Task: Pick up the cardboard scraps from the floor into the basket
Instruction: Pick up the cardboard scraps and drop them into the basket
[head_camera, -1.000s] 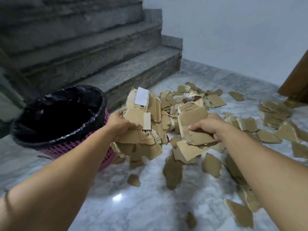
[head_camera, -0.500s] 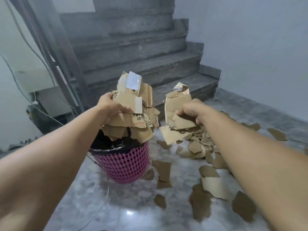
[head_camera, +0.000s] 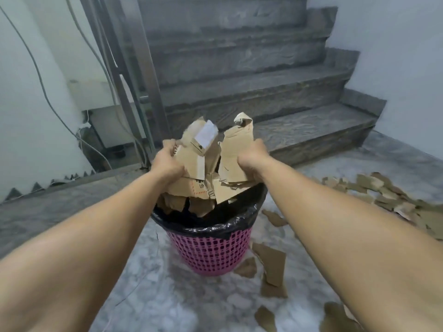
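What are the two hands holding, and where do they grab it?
Each hand grips a bunch of cardboard scraps over the basket. The left hand clutches its bunch at the left edge; the right hand clutches its bunch at the right edge.

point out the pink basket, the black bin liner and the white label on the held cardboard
pink basket (head_camera: 211, 255), head view, front of its mesh wall
black bin liner (head_camera: 215, 226), head view, folded-over front rim
white label (head_camera: 206, 134), head view, middle of the label
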Demonstrator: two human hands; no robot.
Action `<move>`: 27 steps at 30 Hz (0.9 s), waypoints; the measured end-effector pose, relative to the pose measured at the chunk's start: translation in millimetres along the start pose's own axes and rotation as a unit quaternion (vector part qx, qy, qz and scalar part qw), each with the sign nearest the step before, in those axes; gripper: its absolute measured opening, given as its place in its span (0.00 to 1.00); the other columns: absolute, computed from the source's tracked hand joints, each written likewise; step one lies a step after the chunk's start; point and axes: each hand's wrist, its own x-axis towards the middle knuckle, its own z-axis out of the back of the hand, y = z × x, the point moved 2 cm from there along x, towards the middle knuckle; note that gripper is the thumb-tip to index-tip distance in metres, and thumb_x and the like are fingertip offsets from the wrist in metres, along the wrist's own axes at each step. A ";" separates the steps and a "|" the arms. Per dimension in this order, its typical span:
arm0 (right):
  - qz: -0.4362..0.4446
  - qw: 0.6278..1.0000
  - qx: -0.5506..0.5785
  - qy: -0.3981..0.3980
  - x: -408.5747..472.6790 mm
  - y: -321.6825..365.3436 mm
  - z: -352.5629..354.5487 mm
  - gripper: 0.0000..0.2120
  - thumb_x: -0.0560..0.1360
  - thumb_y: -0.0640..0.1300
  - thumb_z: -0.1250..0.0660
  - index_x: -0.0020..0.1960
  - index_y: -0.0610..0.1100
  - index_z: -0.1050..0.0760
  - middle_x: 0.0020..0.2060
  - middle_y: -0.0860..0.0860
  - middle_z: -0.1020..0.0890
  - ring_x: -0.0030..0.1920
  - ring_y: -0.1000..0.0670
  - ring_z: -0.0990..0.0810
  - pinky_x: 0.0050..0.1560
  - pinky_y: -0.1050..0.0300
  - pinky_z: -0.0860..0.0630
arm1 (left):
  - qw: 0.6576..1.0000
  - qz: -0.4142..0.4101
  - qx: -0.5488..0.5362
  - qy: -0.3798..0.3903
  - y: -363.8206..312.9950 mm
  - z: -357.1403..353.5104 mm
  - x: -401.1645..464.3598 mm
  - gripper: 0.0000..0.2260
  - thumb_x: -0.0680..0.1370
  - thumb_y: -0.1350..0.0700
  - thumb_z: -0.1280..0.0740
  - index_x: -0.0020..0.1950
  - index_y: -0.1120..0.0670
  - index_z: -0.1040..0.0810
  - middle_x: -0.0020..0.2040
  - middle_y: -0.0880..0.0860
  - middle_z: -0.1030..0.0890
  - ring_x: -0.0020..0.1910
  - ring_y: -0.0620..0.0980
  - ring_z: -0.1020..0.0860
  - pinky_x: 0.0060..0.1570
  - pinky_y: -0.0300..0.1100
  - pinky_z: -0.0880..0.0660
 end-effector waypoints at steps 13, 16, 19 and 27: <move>-0.006 0.999 0.029 0.033 14.6 -47.3 35.4 0.08 0.70 0.36 0.30 0.48 0.35 0.22 0.43 0.40 0.16 0.38 0.43 0.15 0.42 0.44 0.16 | 0.993 -0.015 0.104 0.053 -5.8 -56.6 -27.8 0.16 0.71 0.54 0.25 0.57 0.58 0.19 0.51 0.54 0.18 0.51 0.52 0.20 0.49 0.43 0.23; -0.017 0.998 0.036 0.055 7.9 -66.6 62.2 0.02 0.72 0.34 0.31 0.44 0.37 0.23 0.41 0.40 0.18 0.35 0.44 0.18 0.43 0.45 0.16 | 0.994 -0.060 0.080 0.035 -35.6 -74.2 -47.4 0.09 0.72 0.53 0.26 0.45 0.57 0.19 0.38 0.51 0.20 0.39 0.49 0.22 0.37 0.38 0.27; -0.035 0.995 0.015 0.090 -1.6 -95.3 89.3 0.05 0.75 0.35 0.32 0.41 0.40 0.24 0.39 0.42 0.20 0.37 0.45 0.20 0.47 0.45 0.18 | 0.993 -0.077 0.070 0.053 -61.4 -96.1 -69.6 0.09 0.73 0.52 0.27 0.41 0.57 0.21 0.32 0.51 0.21 0.27 0.46 0.25 0.24 0.33 0.30; -0.095 0.985 -0.048 0.134 -8.2 -188.9 146.8 0.06 0.76 0.43 0.31 0.49 0.41 0.24 0.48 0.42 0.19 0.43 0.46 0.17 0.47 0.48 0.18 | 0.968 -0.107 0.141 0.177 -79.1 -170.9 -120.0 0.09 0.74 0.54 0.28 0.45 0.59 0.22 0.36 0.57 0.17 0.28 0.52 0.17 0.30 0.45 0.19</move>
